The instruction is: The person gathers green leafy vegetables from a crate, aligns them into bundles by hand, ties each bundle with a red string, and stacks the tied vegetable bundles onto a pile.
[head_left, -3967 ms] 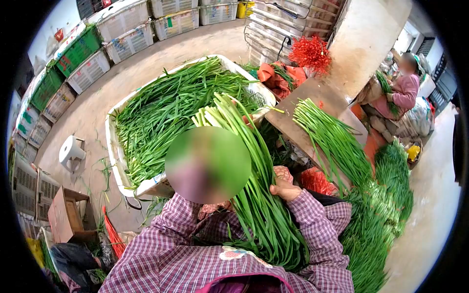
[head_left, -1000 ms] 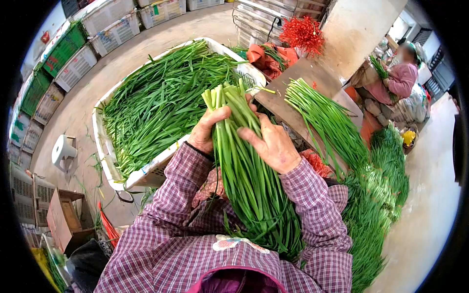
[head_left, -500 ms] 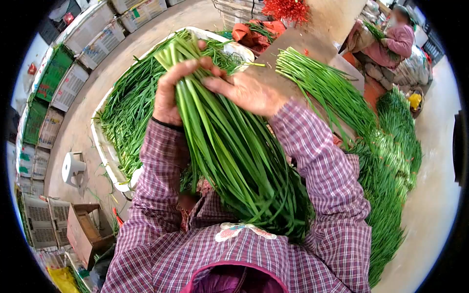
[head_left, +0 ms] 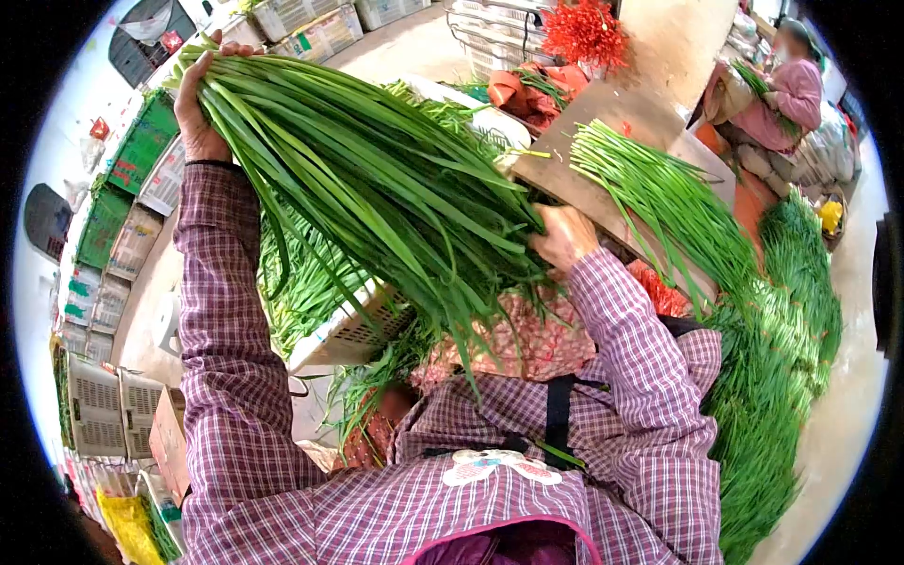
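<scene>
My left hand (head_left: 202, 118) is raised at the upper left, closed round the pale stem end of a large bunch of Chinese chives (head_left: 377, 169). The long green leaves stretch across to my right hand (head_left: 565, 235), whose fingers are closed at the leaf tips. Beneath the bunch, a white plastic basket (head_left: 330, 341) holds more loose chives (head_left: 306, 282), partly hidden by the held leaves. A smaller heap of chives (head_left: 645, 184) lies on a brown board (head_left: 556, 169) beyond my right hand.
A long pile of chives (head_left: 753, 433) runs down the right side on the floor. Red strips (head_left: 584, 36) hang at the top by the board. Stacked crates (head_left: 104, 226) line the left. Another person (head_left: 786, 94) sits at the upper right, holding greens.
My left hand has swung up and left with the stem end, turning the bunch from steep to nearly crosswise. My right hand has moved from the stems down to the leaf tips.
</scene>
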`<action>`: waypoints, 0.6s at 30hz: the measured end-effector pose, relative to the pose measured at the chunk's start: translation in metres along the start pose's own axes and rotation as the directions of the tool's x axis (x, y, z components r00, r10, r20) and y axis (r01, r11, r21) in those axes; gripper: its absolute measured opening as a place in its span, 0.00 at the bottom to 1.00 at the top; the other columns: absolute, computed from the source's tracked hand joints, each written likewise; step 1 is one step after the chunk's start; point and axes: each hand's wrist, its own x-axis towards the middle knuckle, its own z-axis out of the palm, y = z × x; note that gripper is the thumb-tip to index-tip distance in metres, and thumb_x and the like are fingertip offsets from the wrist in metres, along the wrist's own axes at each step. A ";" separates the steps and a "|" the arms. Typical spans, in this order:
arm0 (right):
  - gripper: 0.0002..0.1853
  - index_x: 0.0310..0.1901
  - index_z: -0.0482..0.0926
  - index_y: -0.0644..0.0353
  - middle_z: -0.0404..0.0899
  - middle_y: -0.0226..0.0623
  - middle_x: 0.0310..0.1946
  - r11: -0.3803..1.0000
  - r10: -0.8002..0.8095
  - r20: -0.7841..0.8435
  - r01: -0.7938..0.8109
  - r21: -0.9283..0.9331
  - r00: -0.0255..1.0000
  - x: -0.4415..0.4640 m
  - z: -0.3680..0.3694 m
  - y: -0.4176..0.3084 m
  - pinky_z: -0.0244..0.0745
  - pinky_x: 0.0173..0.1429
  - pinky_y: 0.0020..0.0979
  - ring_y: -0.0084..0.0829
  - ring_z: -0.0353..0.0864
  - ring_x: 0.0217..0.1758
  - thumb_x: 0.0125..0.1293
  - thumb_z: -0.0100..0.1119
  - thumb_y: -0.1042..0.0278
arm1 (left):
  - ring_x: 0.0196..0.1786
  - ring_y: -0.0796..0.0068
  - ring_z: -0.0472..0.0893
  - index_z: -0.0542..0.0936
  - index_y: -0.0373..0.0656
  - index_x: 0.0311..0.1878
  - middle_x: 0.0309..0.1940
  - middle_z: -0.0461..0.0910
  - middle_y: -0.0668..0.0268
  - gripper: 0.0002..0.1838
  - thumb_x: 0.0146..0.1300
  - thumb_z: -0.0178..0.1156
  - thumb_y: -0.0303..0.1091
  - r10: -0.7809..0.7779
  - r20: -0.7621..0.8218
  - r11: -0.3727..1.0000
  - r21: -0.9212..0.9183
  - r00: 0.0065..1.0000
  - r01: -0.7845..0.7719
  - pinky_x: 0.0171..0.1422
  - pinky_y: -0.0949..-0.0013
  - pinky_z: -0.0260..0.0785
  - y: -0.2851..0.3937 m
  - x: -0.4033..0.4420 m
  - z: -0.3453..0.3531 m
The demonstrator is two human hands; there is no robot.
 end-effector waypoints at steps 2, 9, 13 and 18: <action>0.20 0.49 0.79 0.57 0.81 0.57 0.39 0.987 0.121 0.101 -0.109 -0.120 0.988 -0.005 -0.004 0.005 0.74 0.50 0.50 0.54 0.80 0.44 0.52 0.60 0.64 | 0.49 0.60 0.79 0.65 0.33 0.63 0.39 0.78 0.59 0.26 0.64 0.54 0.34 0.063 -0.116 0.980 0.193 0.991 -0.039 0.64 0.53 0.69 0.017 0.009 -0.003; 0.22 0.53 0.78 0.49 0.83 0.32 0.47 0.962 0.226 0.160 -0.194 -0.192 0.961 -0.002 -0.028 0.022 0.73 0.58 0.41 0.37 0.80 0.53 0.58 0.63 0.54 | 0.44 0.73 0.80 0.80 0.43 0.51 0.39 0.80 0.65 0.15 0.65 0.59 0.39 0.169 -0.039 0.680 0.728 0.985 -0.087 0.59 0.65 0.72 0.080 0.047 0.017; 0.19 0.51 0.80 0.52 0.85 0.35 0.41 0.994 0.090 0.150 -0.080 -0.070 0.985 -0.003 -0.029 0.009 0.75 0.55 0.41 0.40 0.82 0.49 0.58 0.63 0.56 | 0.39 0.76 0.77 0.79 0.41 0.49 0.30 0.76 0.68 0.15 0.63 0.60 0.39 0.246 0.436 0.518 0.696 0.866 -0.498 0.55 0.63 0.71 0.033 0.040 0.096; 0.19 0.50 0.80 0.57 0.85 0.39 0.38 0.998 0.013 0.149 -0.021 0.053 0.989 -0.015 -0.036 -0.004 0.77 0.51 0.41 0.41 0.83 0.45 0.57 0.64 0.60 | 0.41 0.67 0.82 0.80 0.51 0.46 0.38 0.82 0.65 0.27 0.36 0.71 0.30 -0.044 0.770 -0.044 0.635 0.637 -0.771 0.48 0.64 0.77 -0.035 -0.053 0.142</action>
